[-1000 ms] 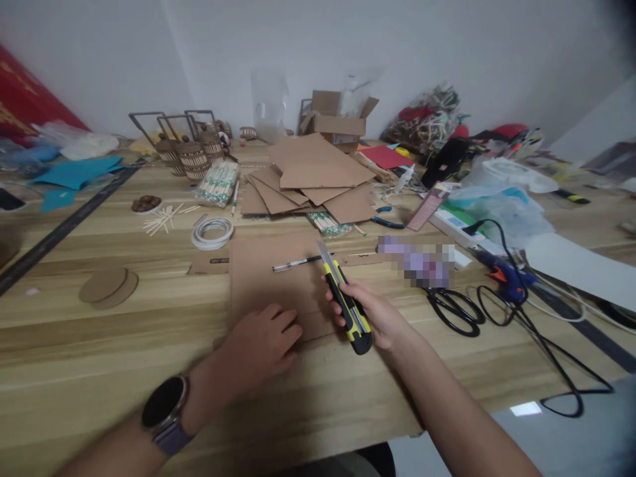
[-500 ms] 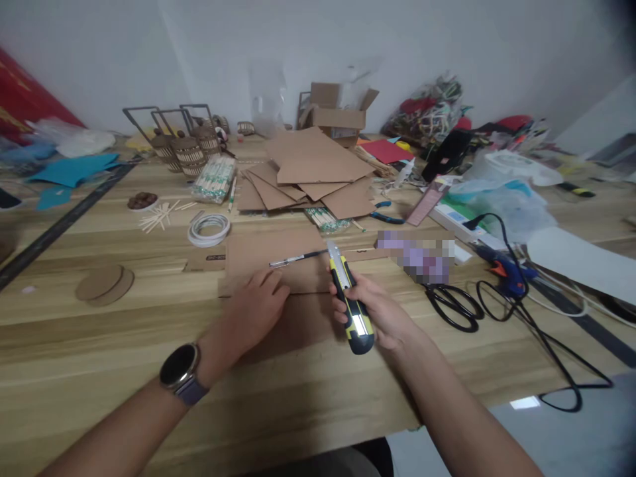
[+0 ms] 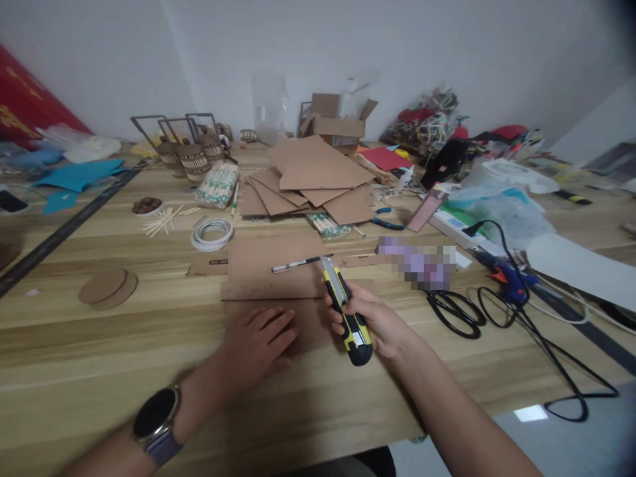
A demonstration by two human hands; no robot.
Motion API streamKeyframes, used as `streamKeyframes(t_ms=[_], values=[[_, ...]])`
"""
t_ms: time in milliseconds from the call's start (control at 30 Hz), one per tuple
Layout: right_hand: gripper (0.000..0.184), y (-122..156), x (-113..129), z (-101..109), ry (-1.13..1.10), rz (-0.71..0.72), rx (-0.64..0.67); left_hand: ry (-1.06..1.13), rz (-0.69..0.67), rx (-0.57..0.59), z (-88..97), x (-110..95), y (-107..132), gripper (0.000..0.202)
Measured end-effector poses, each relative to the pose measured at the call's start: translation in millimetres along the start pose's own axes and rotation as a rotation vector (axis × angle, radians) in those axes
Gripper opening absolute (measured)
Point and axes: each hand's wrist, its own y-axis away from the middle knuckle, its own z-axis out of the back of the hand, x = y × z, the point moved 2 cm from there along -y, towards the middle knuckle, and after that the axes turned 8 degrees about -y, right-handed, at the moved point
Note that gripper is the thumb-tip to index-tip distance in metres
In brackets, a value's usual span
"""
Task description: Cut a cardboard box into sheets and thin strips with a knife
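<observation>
My right hand is wrapped round a yellow and black utility knife, its metal tip pointing away from me. Just left of it, my left hand lies with fingers stretched out over the near piece of brown cardboard; whether it presses on it I cannot tell. A larger cardboard sheet lies beyond my left fingers. Across that sheet rests a pen with a clear and black barrel, its far end close to the knife tip.
Cardboard pieces are piled farther back. White tape rolls and two cardboard discs lie on the left. To the right are black-handled scissors and a blue glue gun with its cord trailing toward the table edge.
My left hand has drawn back toward me, from the larger sheet's near edge to the cardboard nearer me. The knife stays in my right hand, slightly lower in view.
</observation>
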Motion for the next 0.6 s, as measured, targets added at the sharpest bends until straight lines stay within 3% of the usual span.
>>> streamKeyframes(t_ms=[200,367,467,600], values=[[0.041,6.4,11.1,-2.7,0.144,0.063,-0.055,0.011,-0.025,0.029,-3.8,13.0,9.7,0.04],[0.041,19.6,27.1,3.7,0.575,0.024,-0.063,0.043,-0.081,0.016,-1.8,30.1,18.2,0.036],[0.033,20.6,37.7,0.0,0.976,-0.04,0.094,0.085,-0.09,-0.025,7.2,34.5,12.3,0.033],[0.018,15.2,37.9,-21.4,1.678,0.046,0.356,0.081,0.01,-0.1,19.2,36.6,-9.6,0.034]])
